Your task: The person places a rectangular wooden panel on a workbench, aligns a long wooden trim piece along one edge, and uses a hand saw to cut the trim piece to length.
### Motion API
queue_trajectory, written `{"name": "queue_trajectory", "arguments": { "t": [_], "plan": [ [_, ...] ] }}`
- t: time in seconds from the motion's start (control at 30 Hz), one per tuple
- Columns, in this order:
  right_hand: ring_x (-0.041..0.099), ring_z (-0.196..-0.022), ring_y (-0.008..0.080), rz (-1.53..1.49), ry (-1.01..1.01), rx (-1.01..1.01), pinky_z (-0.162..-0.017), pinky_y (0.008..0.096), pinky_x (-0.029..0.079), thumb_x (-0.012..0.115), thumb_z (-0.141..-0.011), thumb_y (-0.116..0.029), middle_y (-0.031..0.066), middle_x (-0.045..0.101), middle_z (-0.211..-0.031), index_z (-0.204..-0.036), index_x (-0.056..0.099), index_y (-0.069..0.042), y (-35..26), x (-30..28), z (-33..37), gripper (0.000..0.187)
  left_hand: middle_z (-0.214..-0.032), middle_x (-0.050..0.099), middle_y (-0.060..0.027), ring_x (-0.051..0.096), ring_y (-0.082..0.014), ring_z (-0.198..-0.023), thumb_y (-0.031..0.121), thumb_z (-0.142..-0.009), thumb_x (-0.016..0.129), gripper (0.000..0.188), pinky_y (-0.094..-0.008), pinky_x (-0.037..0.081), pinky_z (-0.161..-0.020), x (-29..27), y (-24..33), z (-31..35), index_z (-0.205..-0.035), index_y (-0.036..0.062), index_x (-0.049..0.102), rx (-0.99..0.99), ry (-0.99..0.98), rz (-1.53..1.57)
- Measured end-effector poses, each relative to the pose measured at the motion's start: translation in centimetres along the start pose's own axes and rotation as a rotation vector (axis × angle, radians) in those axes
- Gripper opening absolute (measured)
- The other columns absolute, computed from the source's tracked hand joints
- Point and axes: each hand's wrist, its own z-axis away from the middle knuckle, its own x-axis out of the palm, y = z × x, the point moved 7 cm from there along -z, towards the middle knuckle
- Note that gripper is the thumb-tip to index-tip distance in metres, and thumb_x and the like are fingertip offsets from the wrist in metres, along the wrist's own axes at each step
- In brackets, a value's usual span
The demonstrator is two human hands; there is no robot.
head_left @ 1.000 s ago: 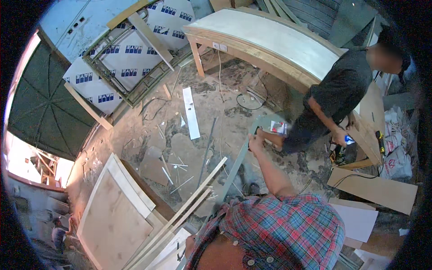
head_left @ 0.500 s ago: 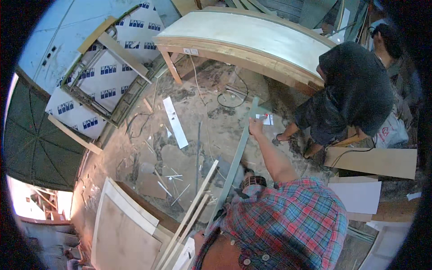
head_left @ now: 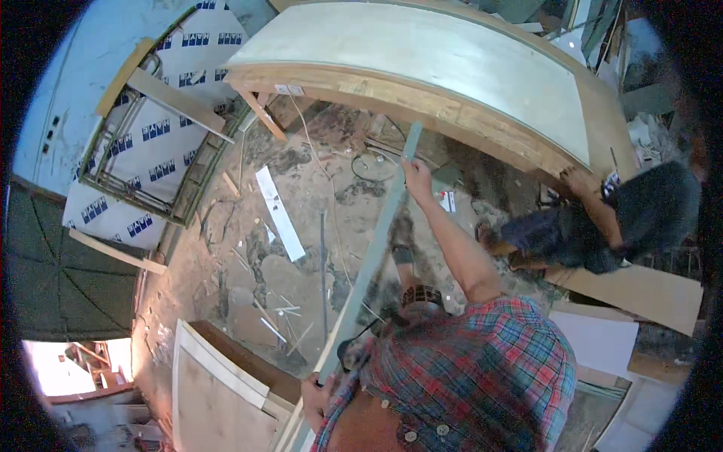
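A long, narrow grey-green board (head_left: 374, 242) slants across in front of my body, from beside my waist up to the workbench's edge. My right hand (head_left: 418, 181) is closed round it near its far end, with the arm stretched out. Down at the lower end, my left hand (head_left: 315, 399) grips the same board, its fingers partly hidden behind my shirt. Pale wooden strips (head_left: 295, 423) lie close by my left hand, partly under the board.
A long workbench (head_left: 422, 49) with a white top spans the far side. A co-worker (head_left: 648, 218) crouches at right, one hand at its edge. A curved wooden panel (head_left: 226, 399) stands lower left. A white strip (head_left: 280, 215), offcuts and a cable (head_left: 324, 169) lie on the floor.
The board has risen toward the workbench in my hands, and my left hand has come further into view. The co-worker has bent lower and reached a hand to the bench.
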Motion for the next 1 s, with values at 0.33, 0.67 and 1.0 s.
{"name": "queue_trajectory", "arguments": {
  "t": [0.33,0.67,1.0],
  "plan": [
    [0.056,-0.061,0.0149,-0.236,0.062,-0.062,-0.057,0.0321,0.047,0.059,-0.093,-0.040,0.0052,0.059,-0.069,-0.085,0.066,0.002,-3.3,-0.4,-21.0,0.044,-0.073,0.064,-0.0207,0.062,-0.0271,-0.065,0.041,-0.080,0.071,0.044,-0.0408,0.047,-0.062,-1.6,16.5,-11.1,-0.090,-0.0023,0.068,0.126,0.098,0.014],
    [0.057,-0.061,0.0143,-0.199,-0.152,0.152,-0.050,0.0303,0.044,0.060,-0.092,-0.046,0.0062,0.060,-0.073,-0.090,0.064,0.000,-0.7,5.6,-26.3,0.047,-0.073,0.065,-0.0180,0.064,-0.0346,-0.071,0.056,-0.080,0.068,0.051,-0.0431,0.049,-0.068,1.8,19.4,-15.7,-0.094,0.0064,0.070,-0.081,-0.031,0.054],
    [0.060,-0.081,0.0187,-0.276,-0.373,0.213,-0.063,0.0346,0.050,0.053,-0.098,-0.040,0.0082,0.062,-0.094,-0.107,0.060,-0.004,3.5,16.6,-33.0,0.037,-0.081,0.068,-0.0186,0.065,-0.0388,-0.078,0.053,-0.077,0.069,0.045,-0.0452,0.051,-0.069,-4.9,21.0,-23.3,-0.093,0.0116,0.073,0.012,0.199,0.025]
  ]
}}
